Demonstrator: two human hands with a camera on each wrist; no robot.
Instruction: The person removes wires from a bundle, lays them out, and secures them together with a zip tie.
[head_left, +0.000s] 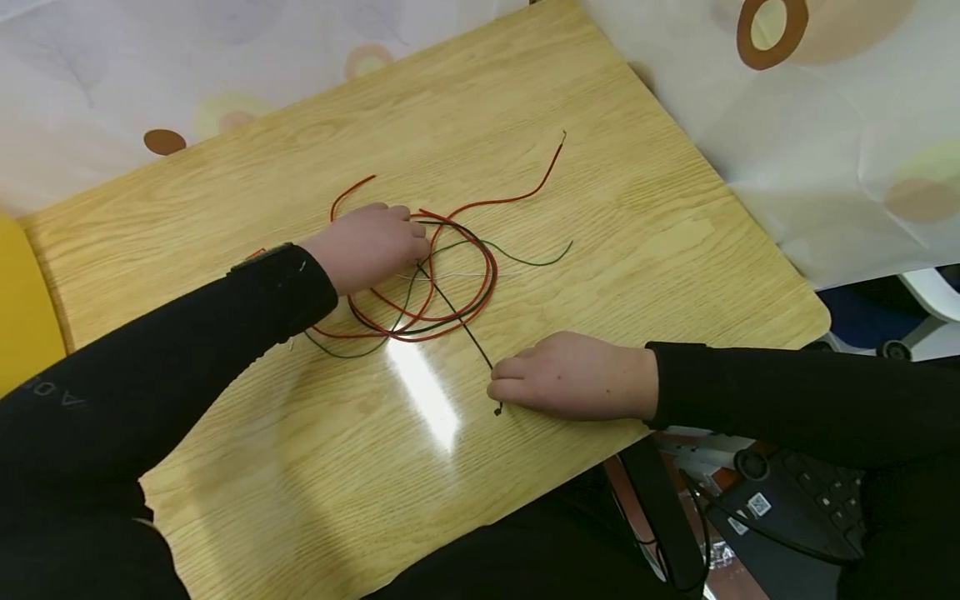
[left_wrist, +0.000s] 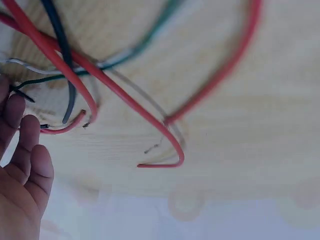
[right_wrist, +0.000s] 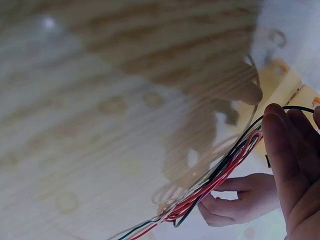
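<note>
I sat in what looked like an office or small workroom. My wooden desk [head_left: 600, 250] stood against a curtain [head_left: 862, 125] printed with circles. A chair's castor base [head_left: 892, 346] showed to my right, and a dark device with cables [head_left: 795, 508] lay on the floor.

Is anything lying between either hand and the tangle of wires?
Nothing visible. The left hand rests directly on the wire tangle, and the right hand touches the black wire near its end.
</note>
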